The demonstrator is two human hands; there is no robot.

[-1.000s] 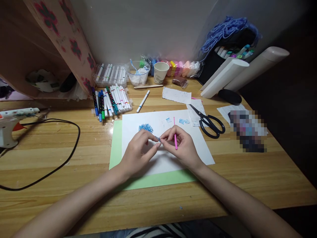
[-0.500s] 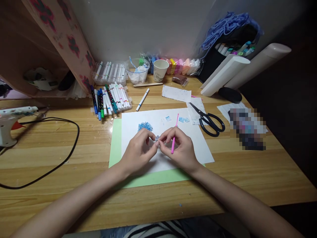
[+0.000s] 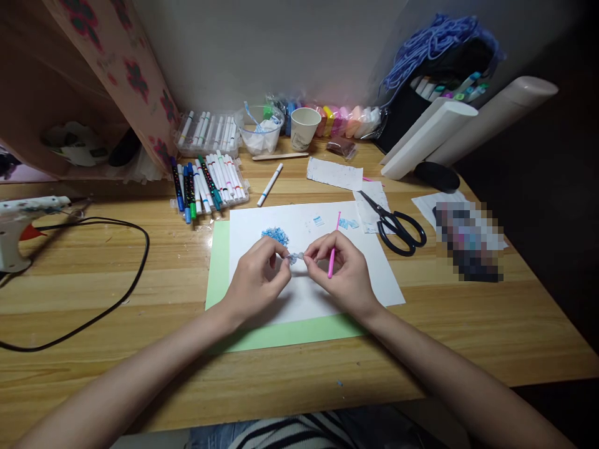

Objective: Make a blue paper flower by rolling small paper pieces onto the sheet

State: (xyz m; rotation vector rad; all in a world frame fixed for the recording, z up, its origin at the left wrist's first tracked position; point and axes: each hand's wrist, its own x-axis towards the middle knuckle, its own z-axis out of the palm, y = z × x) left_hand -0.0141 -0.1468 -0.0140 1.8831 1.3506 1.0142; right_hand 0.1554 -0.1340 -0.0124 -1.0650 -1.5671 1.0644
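Note:
Between my two hands stretches a small crumpled grey-blue scrap (image 3: 294, 257), too small to tell its material. My left hand (image 3: 257, 274) pinches one end of it, thumb against forefinger. The other end is pinched by my right hand (image 3: 344, 271), which also holds a slim pink stick (image 3: 332, 262) slanting up between its fingers. Both hands are just above a white paper sheet (image 3: 386, 284). Behind my left fingers sits a small pile of blue and white shreds (image 3: 276, 236). Blue-patterned cut pieces (image 3: 349, 223) lie on the sheet beyond my right hand.
Green paper (image 3: 292, 335) lies beneath the white sheet. Black-handled scissors (image 3: 395, 227) rest at its right edge, touching a paper strip. Several markers (image 3: 206, 187), a paper cup (image 3: 305, 130) and a plastic bowl (image 3: 259, 131) stand behind. A glue gun (image 3: 21, 231) with a looping cable lies left.
My hands have moved slightly apart, and more of the grey-blue scrap shows, drawn out between my fingertips. The pink stick has shifted a little right with my right hand.

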